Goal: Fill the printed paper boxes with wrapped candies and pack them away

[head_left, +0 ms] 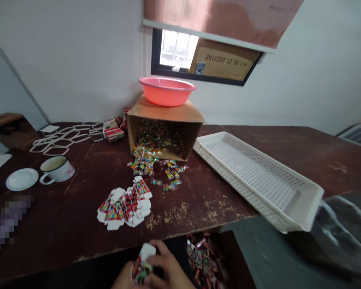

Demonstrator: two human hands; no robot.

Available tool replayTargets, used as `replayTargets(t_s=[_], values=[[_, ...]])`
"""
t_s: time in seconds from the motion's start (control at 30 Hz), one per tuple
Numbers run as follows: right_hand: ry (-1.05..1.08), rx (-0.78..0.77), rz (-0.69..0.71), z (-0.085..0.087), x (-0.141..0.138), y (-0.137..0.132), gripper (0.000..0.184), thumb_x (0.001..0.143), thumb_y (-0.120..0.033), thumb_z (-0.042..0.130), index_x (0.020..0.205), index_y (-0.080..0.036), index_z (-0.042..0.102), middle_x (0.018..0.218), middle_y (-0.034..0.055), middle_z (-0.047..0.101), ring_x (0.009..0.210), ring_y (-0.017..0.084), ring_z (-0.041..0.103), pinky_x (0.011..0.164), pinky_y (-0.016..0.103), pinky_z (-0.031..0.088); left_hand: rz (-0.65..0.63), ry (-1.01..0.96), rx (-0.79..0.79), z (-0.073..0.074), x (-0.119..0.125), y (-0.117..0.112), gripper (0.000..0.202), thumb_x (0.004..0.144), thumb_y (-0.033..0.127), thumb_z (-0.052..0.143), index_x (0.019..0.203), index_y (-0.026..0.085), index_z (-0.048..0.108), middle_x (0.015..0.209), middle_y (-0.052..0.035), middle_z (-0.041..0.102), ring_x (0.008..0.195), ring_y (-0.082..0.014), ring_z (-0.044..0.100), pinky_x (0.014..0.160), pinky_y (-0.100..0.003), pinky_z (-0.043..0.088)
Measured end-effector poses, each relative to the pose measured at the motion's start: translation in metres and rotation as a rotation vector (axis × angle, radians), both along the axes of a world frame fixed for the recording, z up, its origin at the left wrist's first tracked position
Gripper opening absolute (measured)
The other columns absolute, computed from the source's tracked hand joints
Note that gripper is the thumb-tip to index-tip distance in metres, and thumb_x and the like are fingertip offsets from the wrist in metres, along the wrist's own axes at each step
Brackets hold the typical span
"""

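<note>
At the bottom of the view, below the table's front edge, a small red printed candy box [144, 261] with a white flap is between my hands. My left hand [124, 277] is closed around its left side. My right hand [167, 265] is closed at its right side, fingers bent over the box. Colourful contents show blurred at the box's opening. Beyond my hands, a fanned pile of flat candy boxes [126, 204] lies on the table. Behind it, wrapped candies [144, 160] spill from a cardboard carton [165, 112] lying on its side.
A pink basin [168, 92] rests on the carton. To the right, a white perforated tray [258, 180] overhangs the table edge. Below is a box of filled packs [206, 261]. At left stand an enamel mug [58, 170] and a white lid [22, 179].
</note>
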State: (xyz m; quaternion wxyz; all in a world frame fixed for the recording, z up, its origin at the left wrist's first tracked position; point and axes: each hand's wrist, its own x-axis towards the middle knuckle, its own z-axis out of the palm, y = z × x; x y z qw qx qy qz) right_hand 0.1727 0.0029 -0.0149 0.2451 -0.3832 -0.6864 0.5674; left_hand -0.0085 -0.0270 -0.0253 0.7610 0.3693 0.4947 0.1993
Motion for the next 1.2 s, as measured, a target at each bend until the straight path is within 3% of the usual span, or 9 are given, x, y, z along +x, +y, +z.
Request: replayTargets(t_s=[0.1,0.23,0.4,0.57,0.7,0.8,0.93,1.1,1.2], values=[[0.057,-0.024,-0.133,0.021,0.002,-0.013,0.011,0.086,-0.028,0.063,0.089,-0.018,0.067,0.092,0.0044,0.066,0.090,0.017,0.061,0.085,0.028,0.045,0.034,0.066,0.138,0.000,0.002,-0.009,0.046,0.066,0.055,0.074,0.086,0.016,0.059,0.064,0.0031,0.056,0.056,-0.0139,0.054,0.055,-0.028,0.043],[0.076,-0.037,-0.050,0.037,0.008,-0.019,0.009,0.092,-0.022,0.053,0.095,-0.018,0.061,0.093,0.0030,0.065,0.089,0.015,0.060,0.085,0.027,0.044,-0.037,0.201,0.309,0.019,-0.008,-0.013,0.039,0.073,0.041,0.071,0.101,0.018,0.057,0.080,0.0008,0.062,0.070,-0.0166,0.058,0.062,-0.027,0.046],[0.049,-0.012,0.047,0.039,0.011,-0.019,0.004,0.091,-0.018,0.052,0.090,-0.019,0.055,0.087,0.0007,0.060,0.081,0.013,0.056,0.079,0.024,0.043,-0.010,0.216,0.477,0.021,-0.016,-0.021,0.065,0.069,0.033,0.077,0.121,0.022,0.041,0.103,-0.0041,0.066,0.093,-0.0239,0.063,0.083,-0.034,0.048],[0.066,-0.060,0.066,0.033,0.005,-0.028,0.002,0.090,-0.018,0.051,0.092,-0.020,0.052,0.086,-0.0005,0.057,0.078,0.012,0.052,0.077,0.025,0.041,0.125,0.092,0.463,0.013,-0.024,-0.035,0.058,0.080,0.027,0.069,0.125,0.024,0.033,0.086,-0.0003,0.067,0.078,-0.0190,0.068,0.075,-0.032,0.051],[0.304,-0.392,-0.218,0.013,-0.004,-0.043,0.023,0.091,-0.038,0.053,0.108,-0.022,0.048,0.079,-0.0026,0.055,0.067,0.011,0.051,0.066,0.023,0.044,0.240,0.066,0.413,0.011,-0.026,-0.037,0.040,0.081,0.024,0.068,0.112,0.024,0.042,0.079,0.0017,0.071,0.075,-0.0166,0.069,0.072,-0.029,0.053],[0.451,-0.705,-0.295,0.002,-0.003,-0.049,0.033,0.080,-0.048,0.066,0.092,-0.019,0.055,0.072,-0.0029,0.053,0.059,0.008,0.049,0.054,0.019,0.043,0.152,0.077,0.389,0.012,-0.027,-0.039,0.027,0.081,0.024,0.067,0.104,0.022,0.053,0.084,-0.0008,0.074,0.079,-0.0173,0.070,0.074,-0.029,0.054],[0.466,-0.957,-0.195,0.004,0.005,-0.047,0.037,0.069,-0.043,0.078,0.088,-0.015,0.062,0.069,-0.0035,0.054,0.057,0.005,0.048,0.048,0.014,0.040,0.046,0.119,0.401,0.017,-0.031,-0.041,0.022,0.080,0.025,0.067,0.101,0.021,0.064,0.090,-0.0027,0.076,0.084,-0.0191,0.071,0.078,-0.030,0.054],[0.372,-0.940,-0.097,0.004,0.005,-0.038,0.036,0.065,-0.038,0.081,0.089,-0.014,0.066,0.069,-0.0042,0.058,0.052,0.003,0.048,0.048,0.014,0.042,-0.037,0.209,0.431,0.032,-0.029,-0.040,0.015,0.084,0.031,0.062,0.087,0.019,0.071,0.081,-0.0014,0.073,0.076,-0.0179,0.065,0.073,-0.029,0.050],[0.253,-0.793,0.006,0.011,0.002,-0.030,0.032,0.069,-0.033,0.078,0.093,-0.015,0.069,0.072,-0.0029,0.061,0.051,0.004,0.047,0.050,0.018,0.045,0.046,0.180,0.362,0.042,-0.021,-0.037,0.015,0.084,0.033,0.062,0.084,0.019,0.067,0.074,0.0005,0.066,0.073,-0.0167,0.060,0.072,-0.028,0.047]])
